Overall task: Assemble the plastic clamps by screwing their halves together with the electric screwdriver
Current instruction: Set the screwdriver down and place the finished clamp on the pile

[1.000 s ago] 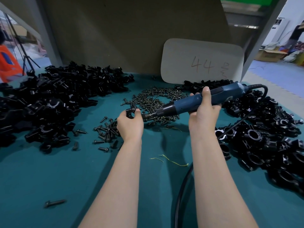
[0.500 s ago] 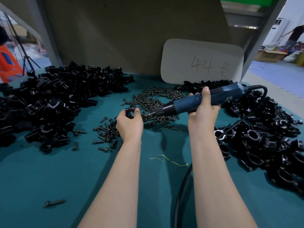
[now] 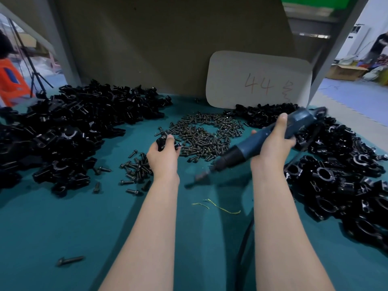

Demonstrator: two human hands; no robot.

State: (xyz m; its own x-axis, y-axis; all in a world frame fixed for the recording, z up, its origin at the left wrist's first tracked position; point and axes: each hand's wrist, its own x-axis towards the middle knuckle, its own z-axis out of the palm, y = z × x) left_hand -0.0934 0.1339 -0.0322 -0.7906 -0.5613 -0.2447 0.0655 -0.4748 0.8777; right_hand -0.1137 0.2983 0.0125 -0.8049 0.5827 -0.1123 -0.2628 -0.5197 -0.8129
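In the head view, you are pinching a small black clamp [image 3: 164, 141] between the fingertips of your left hand [image 3: 162, 159], raised just over the near edge of the screw heap [image 3: 206, 134]. Your right hand [image 3: 273, 148] is wrapping its fingers round the blue electric screwdriver [image 3: 252, 141], with the thumb lying over the top. Its bit [image 3: 199, 177] is pointing down and left at the green mat [image 3: 42, 227], blurred and well apart from the clamp.

I judge that you are sitting between drives; whether a screw is riding on the bit I cannot tell. The next move is calling for lining the bit up with the clamp's screw hole while holding the halves squarely together.

No bin or tray is showing, and everything is lying loose on the mat. Unassembled clamp parts [image 3: 69, 127] are heaping up at the left, ring-shaped clamps [image 3: 336, 177] are piling at the right, and a few scattered screws [image 3: 137, 170] are lying beside your left wrist.
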